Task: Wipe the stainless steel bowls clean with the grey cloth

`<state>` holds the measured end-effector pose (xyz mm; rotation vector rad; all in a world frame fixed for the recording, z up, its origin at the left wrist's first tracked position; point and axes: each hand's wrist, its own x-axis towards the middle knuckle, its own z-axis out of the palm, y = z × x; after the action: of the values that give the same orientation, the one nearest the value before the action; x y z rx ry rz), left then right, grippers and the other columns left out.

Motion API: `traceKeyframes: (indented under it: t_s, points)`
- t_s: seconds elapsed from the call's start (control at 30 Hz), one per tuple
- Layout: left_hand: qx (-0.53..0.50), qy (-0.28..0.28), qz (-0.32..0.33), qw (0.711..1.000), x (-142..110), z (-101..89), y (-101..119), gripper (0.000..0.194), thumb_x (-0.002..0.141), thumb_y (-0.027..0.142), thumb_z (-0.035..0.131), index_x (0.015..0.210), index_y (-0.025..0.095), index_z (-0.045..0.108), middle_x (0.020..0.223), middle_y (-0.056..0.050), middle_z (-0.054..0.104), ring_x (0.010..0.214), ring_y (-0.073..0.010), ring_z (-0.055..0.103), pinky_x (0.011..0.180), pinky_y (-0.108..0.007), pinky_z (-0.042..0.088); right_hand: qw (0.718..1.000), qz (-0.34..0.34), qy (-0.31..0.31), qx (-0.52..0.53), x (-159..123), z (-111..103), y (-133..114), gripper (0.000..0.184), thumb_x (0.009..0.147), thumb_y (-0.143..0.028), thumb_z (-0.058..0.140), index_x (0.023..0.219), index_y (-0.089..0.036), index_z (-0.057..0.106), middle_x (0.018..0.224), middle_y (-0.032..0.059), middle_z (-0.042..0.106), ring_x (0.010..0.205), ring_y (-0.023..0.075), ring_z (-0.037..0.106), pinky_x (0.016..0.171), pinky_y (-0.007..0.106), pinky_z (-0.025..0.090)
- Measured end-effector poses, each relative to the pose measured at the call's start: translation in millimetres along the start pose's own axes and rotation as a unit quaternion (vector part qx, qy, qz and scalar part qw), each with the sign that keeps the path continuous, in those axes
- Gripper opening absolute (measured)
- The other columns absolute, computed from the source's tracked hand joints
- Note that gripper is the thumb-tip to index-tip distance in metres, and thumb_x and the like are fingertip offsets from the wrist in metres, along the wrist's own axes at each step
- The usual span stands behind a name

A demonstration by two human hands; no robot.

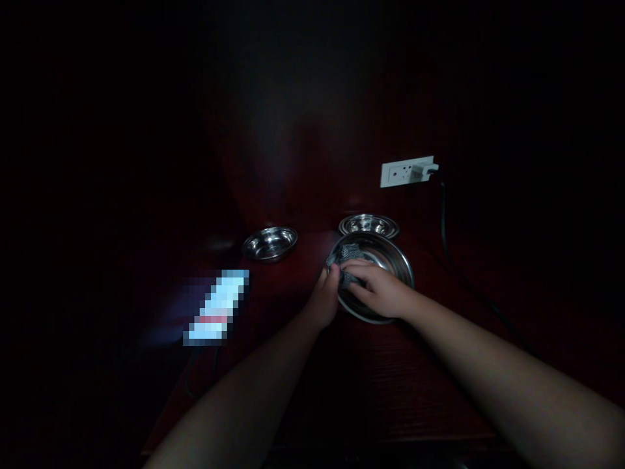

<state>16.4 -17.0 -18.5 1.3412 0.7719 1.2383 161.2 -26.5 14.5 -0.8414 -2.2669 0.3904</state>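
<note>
A shiny metal bowl [401, 260] is tilted between my two hands on the dark red table. My left hand [326, 296] grips its left rim, thumb over the edge. Inside the bowl, my right hand [374, 286] presses a grey patterned cloth [352, 253] against the inner wall, fingers curled on it. Part of the cloth is hidden under those fingers. Just behind stands another metal bowl [370, 223] with a wide rim, partly covered by the first. A third shallow metal bowl [270, 243] sits apart to the left.
A lit, pixelated screen [217, 309] lies at the left of the table [390, 378]. On the back wall is a white socket plate [396, 174] with a plug [426, 170]; a dark cable [443, 221] runs down to the right. The surroundings are very dark.
</note>
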Motion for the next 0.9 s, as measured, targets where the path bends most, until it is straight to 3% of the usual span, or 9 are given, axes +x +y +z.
traceKeyframes:
  t_s: [0.3,0.63,0.9]
  points:
    - [0.003,0.041,0.043,0.998,6,-0.7,-1,0.043,0.086,0.047,0.042,0.117,0.018,0.050,0.126,-0.008,0.054,0.116,-0.0204,0.048,0.102,-0.033,0.032,0.995,0.032,-0.076,0.056,-4,1,-4,0.012,0.080,-0.018,0.050,0.090,-0.016,0.056,0.090,0.0050,0.060,0.084,0.0153,0.055,0.080,0.031,0.042]
    - [-0.031,0.067,0.006,0.997,8,0.7,-2,0.039,0.083,0.043,0.050,0.113,0.019,0.052,0.121,-0.007,0.057,0.115,-0.0215,0.050,0.101,-0.035,0.033,0.986,0.096,-0.130,-0.028,-9,-5,7,0.016,0.073,-0.019,0.054,0.089,-0.015,0.058,0.086,0.0042,0.061,0.077,0.0149,0.054,0.073,0.028,0.041]
    - [-0.072,0.054,-0.005,0.996,14,-2.0,-13,0.044,0.079,0.041,0.055,0.118,0.020,0.050,0.120,-0.007,0.058,0.114,-0.0221,0.051,0.099,-0.036,0.037,0.981,0.134,-0.121,-0.070,-10,-8,6,0.018,0.071,-0.022,0.056,0.089,-0.015,0.059,0.080,0.0038,0.061,0.069,0.0133,0.052,0.065,0.026,0.038]
